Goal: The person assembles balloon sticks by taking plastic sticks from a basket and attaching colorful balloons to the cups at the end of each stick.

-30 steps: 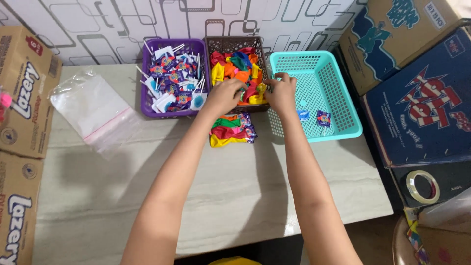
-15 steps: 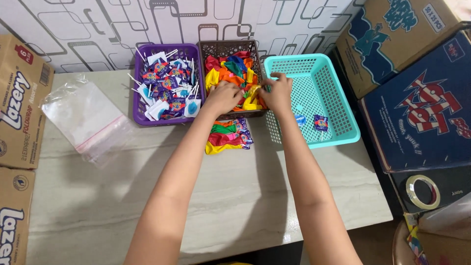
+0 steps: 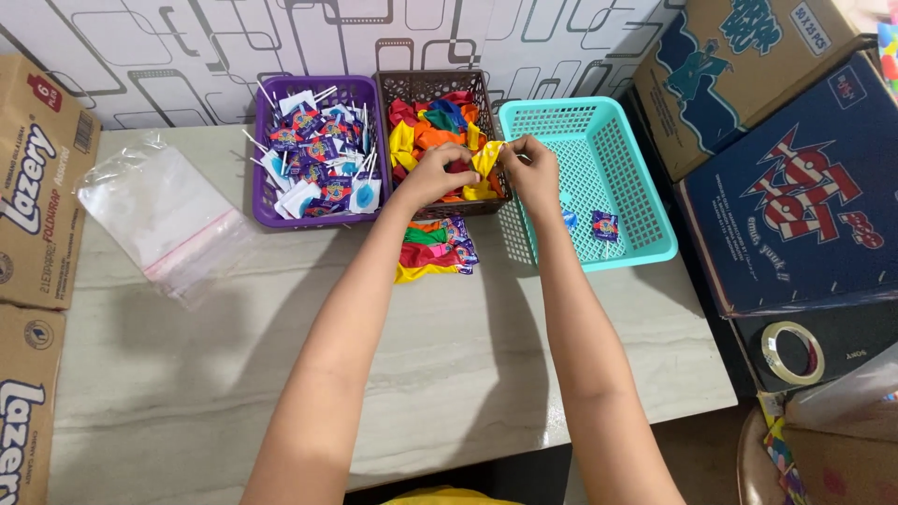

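Near the upper centre of the frame, the left hand (image 3: 432, 176) and right hand (image 3: 533, 170) together pinched a yellow balloon (image 3: 487, 159), stretched sideways between them above the brown basket (image 3: 475, 208).

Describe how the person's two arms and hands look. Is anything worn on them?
Both arms are bare to the picture's lower edge: no sleeves, watch or bracelets show. The left hand and right hand wear no gloves, and no rings can be seen.

- Three baskets stood there: one purple basket (image 3: 265, 201), one brown basket (image 3: 385, 84), one teal basket (image 3: 645, 210).
- One roll of tape (image 3: 791, 352).
- One clear plastic bag (image 3: 168, 220).
- Two wrapped sweets (image 3: 604, 225) in teal.
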